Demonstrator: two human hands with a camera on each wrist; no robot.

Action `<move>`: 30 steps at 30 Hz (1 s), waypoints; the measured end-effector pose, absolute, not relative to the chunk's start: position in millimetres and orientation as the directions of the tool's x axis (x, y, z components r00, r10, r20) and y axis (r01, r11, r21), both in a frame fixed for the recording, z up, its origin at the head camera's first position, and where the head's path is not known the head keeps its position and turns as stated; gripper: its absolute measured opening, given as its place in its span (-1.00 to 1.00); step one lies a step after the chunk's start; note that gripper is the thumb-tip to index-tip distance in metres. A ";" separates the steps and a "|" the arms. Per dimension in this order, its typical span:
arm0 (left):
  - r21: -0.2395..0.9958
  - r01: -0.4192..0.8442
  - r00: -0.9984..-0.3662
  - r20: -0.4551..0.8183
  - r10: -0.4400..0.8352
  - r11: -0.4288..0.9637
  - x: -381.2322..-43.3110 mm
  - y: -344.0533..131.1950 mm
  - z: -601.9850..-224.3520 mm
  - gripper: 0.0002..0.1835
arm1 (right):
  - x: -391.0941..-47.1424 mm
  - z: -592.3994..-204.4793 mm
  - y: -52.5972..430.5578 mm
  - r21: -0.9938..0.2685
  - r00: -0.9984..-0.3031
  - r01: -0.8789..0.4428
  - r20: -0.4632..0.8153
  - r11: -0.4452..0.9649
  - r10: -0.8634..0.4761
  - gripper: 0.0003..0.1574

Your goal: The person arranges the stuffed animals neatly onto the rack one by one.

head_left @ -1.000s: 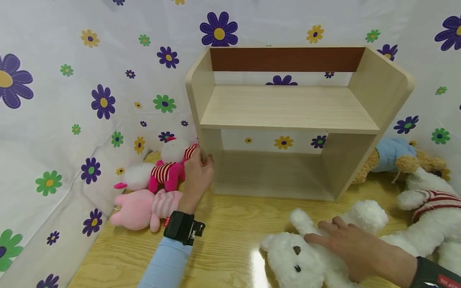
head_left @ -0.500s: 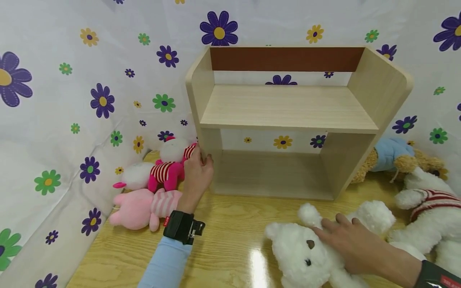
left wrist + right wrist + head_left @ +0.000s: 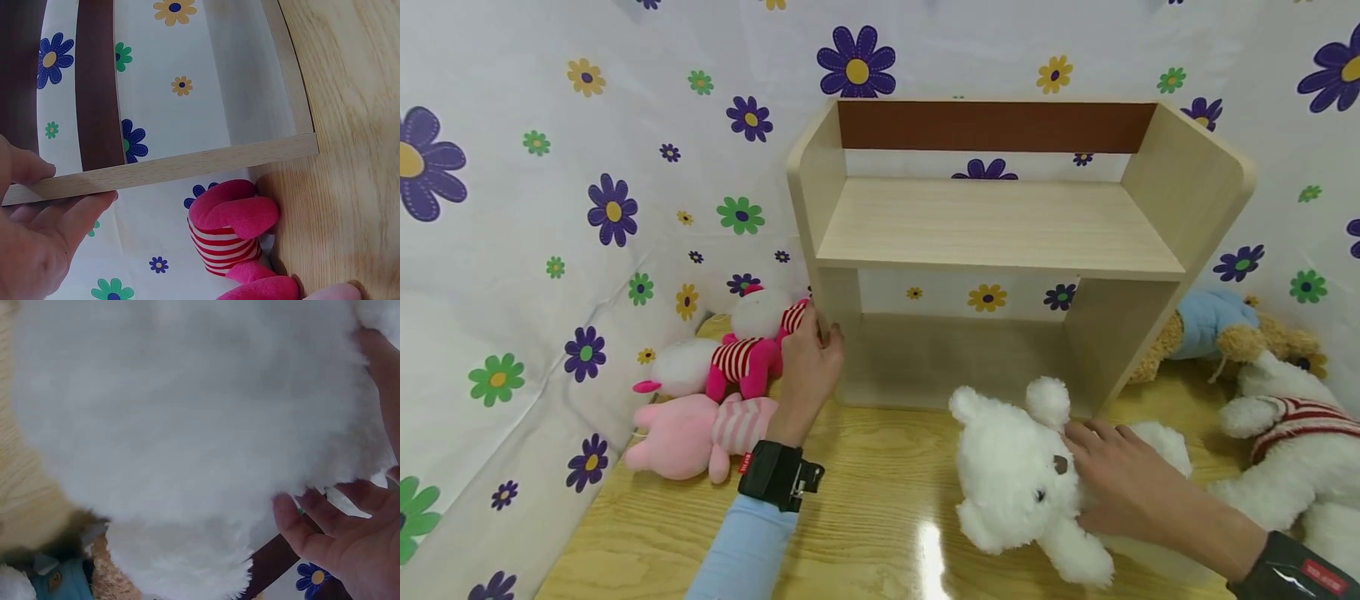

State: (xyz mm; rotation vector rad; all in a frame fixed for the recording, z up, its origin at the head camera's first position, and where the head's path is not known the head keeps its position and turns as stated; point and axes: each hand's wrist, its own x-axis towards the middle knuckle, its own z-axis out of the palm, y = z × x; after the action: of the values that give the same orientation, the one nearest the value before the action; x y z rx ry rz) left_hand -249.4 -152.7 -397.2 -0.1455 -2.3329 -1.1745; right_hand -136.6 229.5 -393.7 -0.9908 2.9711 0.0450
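My left hand (image 3: 808,367) grips the left side panel of a pale wooden two-tier shelf (image 3: 1000,221). In the left wrist view, thumb and fingers lie on opposite faces of that panel (image 3: 206,160). At the lower right, my right hand (image 3: 1135,483) holds a white teddy bear (image 3: 1011,475) around its body, close over the table in front of the shelf. The bear's head points left, with its dark nose and an eye showing. White fur (image 3: 187,425) fills most of the right wrist view, thumb and fingers on either side of it.
Left of the shelf lie a pink plush pig (image 3: 677,437) and plush toys in red-striped tops (image 3: 745,358). On the right are a brown teddy in blue (image 3: 1213,321) and a white plush toy with a striped top (image 3: 1300,458). Flowered cloth (image 3: 512,275) hangs behind the table (image 3: 850,500).
My right hand has drawn the white teddy bear up toward the shelf, and its head has turned and risen. My left hand stays on the side panel.
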 end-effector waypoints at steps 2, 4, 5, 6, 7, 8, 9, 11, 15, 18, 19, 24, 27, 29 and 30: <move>0.710 0.331 -0.853 0.507 -0.126 0.621 -249.7 -153.6 -397.5 -0.74 | -139.6 -394.9 226.3 -0.024 -0.812 -0.581 0.077 0.813 -0.578 0.03; 0.704 0.338 -0.846 0.518 -0.125 0.624 -249.9 -154.4 -397.7 -0.70 | -144.3 -396.6 222.8 -0.097 -0.830 -0.552 0.169 0.828 -0.532 0.06; 0.704 0.339 -0.845 0.519 -0.126 0.624 -249.6 -154.7 -397.5 -0.66 | -147.1 -397.8 221.1 -0.140 -0.836 -0.540 0.208 0.830 -0.508 0.06; 0.699 0.343 -0.842 0.525 -0.125 0.627 -249.4 -154.9 -397.4 -0.64 | -150.1 -399.4 219.1 -0.183 -0.842 -0.527 0.248 0.830 -0.480 0.06; 0.696 0.346 -0.839 0.529 -0.125 0.629 -249.3 -155.2 -397.4 -0.60 | -153.8 -401.5 217.2 -0.233 -0.841 -0.524 0.296 0.819 -0.453 0.05; 0.698 0.344 -0.842 0.525 -0.123 0.629 -249.0 -155.3 -397.1 -0.59 | -157.5 -403.6 214.6 -0.277 -0.842 -0.517 0.331 0.810 -0.425 0.03; 0.693 0.343 -0.841 0.527 -0.122 0.634 -248.7 -155.4 -397.1 -0.59 | -160.8 -406.1 211.9 -0.310 -0.840 -0.514 0.371 0.800 -0.396 0.02; 0.688 0.344 -0.840 0.529 -0.118 0.639 -248.6 -155.9 -397.3 -0.57 | -169.0 -410.1 206.4 -0.382 -0.827 -0.525 0.439 0.760 -0.351 0.02; 0.684 0.341 -0.840 0.530 -0.118 0.645 -249.4 -157.4 -398.6 -0.56 | -185.3 -414.5 192.5 -0.480 -0.822 -0.511 0.515 0.713 -0.242 0.00; 0.682 0.340 -0.839 0.531 -0.118 0.647 -250.3 -157.6 -400.0 -0.56 | -194.5 -419.0 183.0 -0.571 -0.850 -0.455 0.508 0.684 -0.141 -0.09; 0.680 0.338 -0.840 0.530 -0.117 0.650 -250.2 -157.4 -400.5 -0.57 | -196.9 -421.6 180.5 -0.598 -0.856 -0.439 0.505 0.671 -0.109 -0.12; 0.681 0.341 -0.840 0.530 -0.114 0.648 -249.0 -155.3 -401.4 -0.58 | -209.5 -436.9 174.3 -0.666 -0.810 -0.529 0.581 0.526 -0.078 -0.17; 0.690 0.341 -0.844 0.524 -0.115 0.638 -249.2 -154.8 -402.1 -0.55 | -218.8 -442.5 173.8 -0.544 -0.693 -0.664 0.705 0.513 -0.150 -0.20; 0.696 0.336 -0.848 0.517 -0.117 0.635 -249.7 -154.8 -402.1 -0.53 | -224.8 -444.1 173.2 -0.436 -0.622 -0.704 0.759 0.561 -0.190 -0.22; 0.697 0.335 -0.849 0.515 -0.117 0.634 -250.0 -155.1 -402.1 -0.53 | -227.4 -444.3 172.5 -0.387 -0.600 -0.695 0.776 0.606 -0.193 -0.23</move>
State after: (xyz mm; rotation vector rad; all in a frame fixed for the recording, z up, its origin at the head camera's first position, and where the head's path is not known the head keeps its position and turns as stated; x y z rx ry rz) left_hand -250.0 -155.1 -402.1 -0.1700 -2.3303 -1.1418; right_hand -227.4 172.5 -444.3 -1.1190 3.4049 -1.4595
